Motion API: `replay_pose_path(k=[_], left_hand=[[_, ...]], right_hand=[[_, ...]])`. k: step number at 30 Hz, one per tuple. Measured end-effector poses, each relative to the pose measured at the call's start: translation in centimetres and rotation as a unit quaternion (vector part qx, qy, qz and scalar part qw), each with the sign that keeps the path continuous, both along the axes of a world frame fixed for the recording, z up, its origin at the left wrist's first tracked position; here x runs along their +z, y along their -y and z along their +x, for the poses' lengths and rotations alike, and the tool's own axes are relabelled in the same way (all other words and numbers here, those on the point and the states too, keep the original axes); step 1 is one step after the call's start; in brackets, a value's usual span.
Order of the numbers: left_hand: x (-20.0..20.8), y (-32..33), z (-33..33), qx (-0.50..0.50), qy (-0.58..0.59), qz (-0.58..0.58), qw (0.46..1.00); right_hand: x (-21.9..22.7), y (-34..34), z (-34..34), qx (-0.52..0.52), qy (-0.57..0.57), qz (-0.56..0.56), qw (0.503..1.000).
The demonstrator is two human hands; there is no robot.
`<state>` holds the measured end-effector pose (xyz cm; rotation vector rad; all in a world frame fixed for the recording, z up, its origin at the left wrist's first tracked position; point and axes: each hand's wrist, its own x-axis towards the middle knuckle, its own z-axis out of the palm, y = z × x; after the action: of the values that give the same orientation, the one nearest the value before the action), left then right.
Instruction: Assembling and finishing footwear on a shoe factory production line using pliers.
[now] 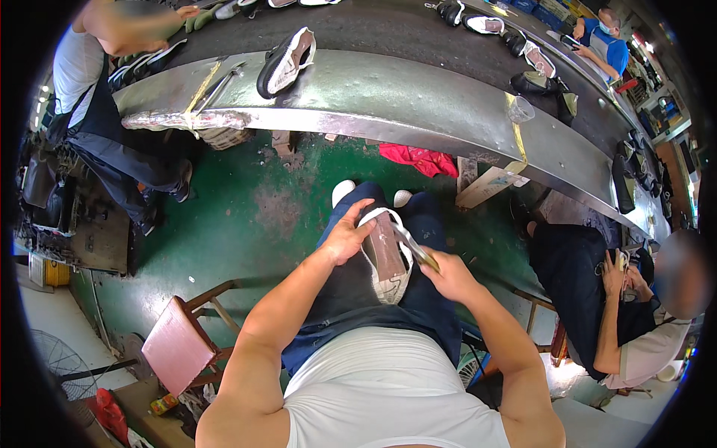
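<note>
Left hand (346, 240), half-curled, pinches a mottled, oval-mouthed sneaker (390, 287). Right hand (451, 277) wraps round a slim, shiny metal tool (413, 246).

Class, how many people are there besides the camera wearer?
3: a standing person at upper left, a person in blue at upper right, a seated person at lower right. Others may be hidden.

A red cloth (422, 160) shows beneath the metal-edged bench (418, 93), a stool (176, 347) (pinkish seat) standing at left.
</note>
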<state>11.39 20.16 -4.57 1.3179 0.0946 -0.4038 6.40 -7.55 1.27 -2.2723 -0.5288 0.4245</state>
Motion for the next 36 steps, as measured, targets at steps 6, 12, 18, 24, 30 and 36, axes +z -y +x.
replay_pose_path(k=[6,12,18,24,30,36], left_hand=[[7.5,1.6,-3.0,0.003,0.348,0.243,0.905],[5.0,3.3,-5.5,-0.156,0.503,0.306,0.793],[4.8,4.8,-7.4,-0.106,0.349,0.2,0.91],[2.8,7.6,-7.7,0.035,0.203,0.126,0.97],[2.4,9.0,-7.1,0.102,0.112,0.209,0.966],[0.4,8.4,-7.3,0.079,0.13,0.135,0.979]], right_hand=[[1.8,2.2,-6.6,-0.003,0.053,0.072,0.996],[-4.3,-0.7,-1.4,-0.172,-0.607,0.519,0.576],[-3.1,-2.3,-1.4,-0.289,-0.607,0.444,0.592],[-3.8,-3.6,-2.0,-0.338,-0.582,0.431,0.601],[-5.6,-4.7,-2.9,-0.394,-0.502,0.419,0.646],[-3.6,-6.2,-4.4,-0.445,-0.492,0.327,0.673]])
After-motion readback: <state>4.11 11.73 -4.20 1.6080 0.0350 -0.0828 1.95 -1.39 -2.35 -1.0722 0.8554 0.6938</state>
